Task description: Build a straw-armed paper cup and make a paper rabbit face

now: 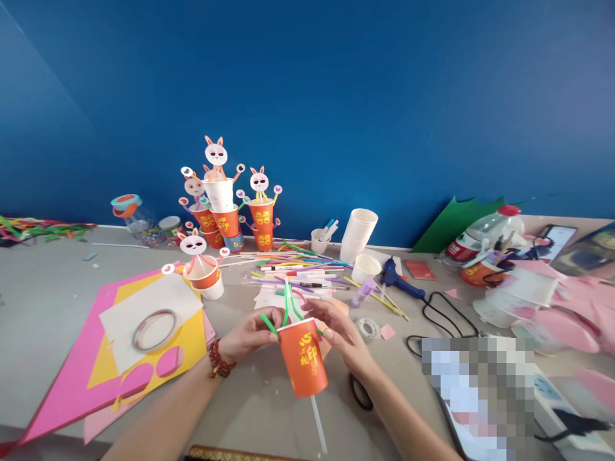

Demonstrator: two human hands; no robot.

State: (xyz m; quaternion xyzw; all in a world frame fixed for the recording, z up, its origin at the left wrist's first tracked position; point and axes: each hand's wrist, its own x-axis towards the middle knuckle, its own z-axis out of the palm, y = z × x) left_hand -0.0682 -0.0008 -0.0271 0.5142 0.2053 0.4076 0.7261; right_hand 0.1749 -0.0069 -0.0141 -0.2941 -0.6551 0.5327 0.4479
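Observation:
An orange paper cup [303, 362] with yellow characters is held up, slightly tilted, between my two hands. Green pipe cleaners [288, 301] rise from its mouth, and green ends stick out at both sides near the rim. A clear straw [318, 424] comes out below the cup's base. My left hand [262, 330] is closed, thumb and fingers pinching the green end at the left of the rim. On the right side, my right hand [339, 330] pinches the other green end against the cup. Its far fingers are partly behind the cup.
Finished rabbit cups [262, 218] stand by the blue wall, with another rabbit cup [202, 272] nearer. Coloured paper sheets [72, 384] and a tape roll [154, 330] lie left. A blue glue gun [398, 280], its black cord, a bottle [485, 234] and a phone [446, 410] are right.

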